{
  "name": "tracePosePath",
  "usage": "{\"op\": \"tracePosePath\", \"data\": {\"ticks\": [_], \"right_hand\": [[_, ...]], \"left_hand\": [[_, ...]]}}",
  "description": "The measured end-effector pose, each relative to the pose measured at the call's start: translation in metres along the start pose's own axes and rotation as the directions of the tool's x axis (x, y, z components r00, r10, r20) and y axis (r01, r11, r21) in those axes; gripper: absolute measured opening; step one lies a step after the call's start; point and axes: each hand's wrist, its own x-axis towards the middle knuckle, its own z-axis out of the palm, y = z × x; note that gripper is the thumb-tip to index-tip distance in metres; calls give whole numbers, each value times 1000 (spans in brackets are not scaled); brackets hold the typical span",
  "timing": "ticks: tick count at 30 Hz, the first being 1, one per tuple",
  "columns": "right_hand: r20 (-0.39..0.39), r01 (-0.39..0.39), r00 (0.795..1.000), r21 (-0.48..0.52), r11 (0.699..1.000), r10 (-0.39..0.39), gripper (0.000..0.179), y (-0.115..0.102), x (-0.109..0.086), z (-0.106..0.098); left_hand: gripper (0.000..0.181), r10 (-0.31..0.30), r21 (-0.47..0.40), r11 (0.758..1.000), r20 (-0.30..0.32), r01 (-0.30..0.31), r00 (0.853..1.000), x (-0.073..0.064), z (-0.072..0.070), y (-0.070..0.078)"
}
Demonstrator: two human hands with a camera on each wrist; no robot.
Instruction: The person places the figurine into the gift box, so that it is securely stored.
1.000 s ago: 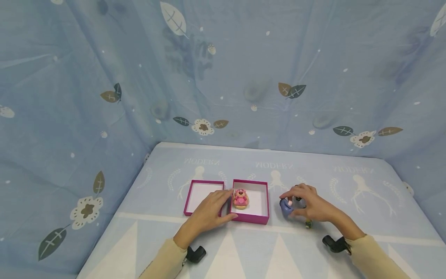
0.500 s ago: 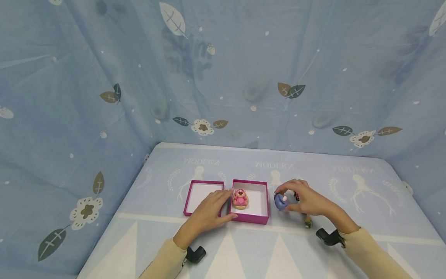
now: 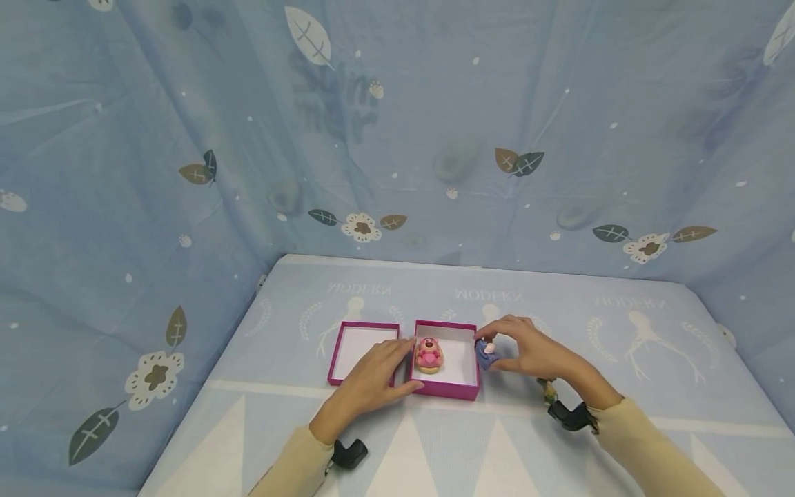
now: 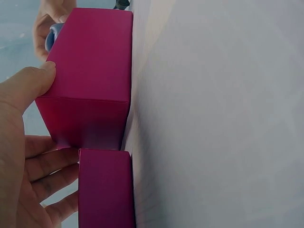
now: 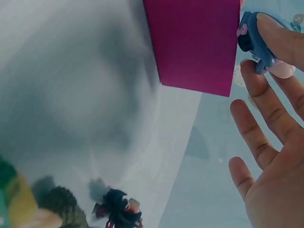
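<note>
The left hand (image 3: 373,376) grips the near left corner of a magenta box (image 3: 444,390) with a white inside; its thumb rests on the wall's upper edge in the left wrist view. Inside the box lies a pink bear figurine (image 3: 429,357), at the left. With thumb and fingertips, the right hand (image 3: 535,351) pinches a blue donkey-like figurine (image 5: 260,40) at the box's right wall. In the right wrist view this figurine is at the level of the wall's top edge. Left of the box lies its magenta-rimmed lid (image 3: 357,343), white side up, partly hidden by the left hand.
Below the right forearm stands a green-and-yellow figurine (image 3: 548,391). In the right wrist view a dark figurine (image 5: 118,209) stands beside a brownish-green textured thing (image 5: 61,206). Each wrist carries a black camera mount (image 3: 350,454). Patterned blue cloth (image 3: 397,138) hangs behind the table.
The right hand has carried the blue figurine leftward from the other figurines to the box's right wall. The left hand, box, lid and pink bear have stayed in place.
</note>
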Motion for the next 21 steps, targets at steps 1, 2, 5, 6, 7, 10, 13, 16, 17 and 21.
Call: {"op": "tracePosePath", "data": {"ticks": [1,2,5,6,7,10,13,16,17,21], "right_hand": [[5,-6,1000,4,1000,6,55,-1,1,0],[8,-11,1000,10,1000,11,54,-1,3,1],[10,-13,1000,34,999,12,53,-2,7,3],[9,-12,1000,42,999,11,53,-1,8,4],[9,-8,1000,46,999,8,52,-1,9,4],[2,25,1000,58,998,-26,53,0,15,7],[-2,64,998,58,996,-64,54,0,21,9],[2,78,997,79,994,-78,55,0,27,11],[7,76,997,82,994,-77,54,0,28,12],[29,66,997,110,992,-70,53,0,31,13]], "left_hand": [[79,0,1,1000,0,0,1000,0,0,0],[79,0,1,1000,0,0,1000,0,0,0],[79,-4,0,1000,4,4,1000,0,0,0],[79,-6,-1,1000,4,6,1000,0,0,0],[79,-9,-2,1000,5,9,1000,0,0,0],[79,-20,-6,1000,11,20,1000,0,-1,0],[79,-26,-13,1000,15,26,1000,0,-1,1],[80,-22,-14,1000,15,23,1000,0,-1,1],[80,-20,-15,1000,14,20,1000,0,-1,1],[80,-11,-17,1000,7,12,1000,0,-1,1]]}}
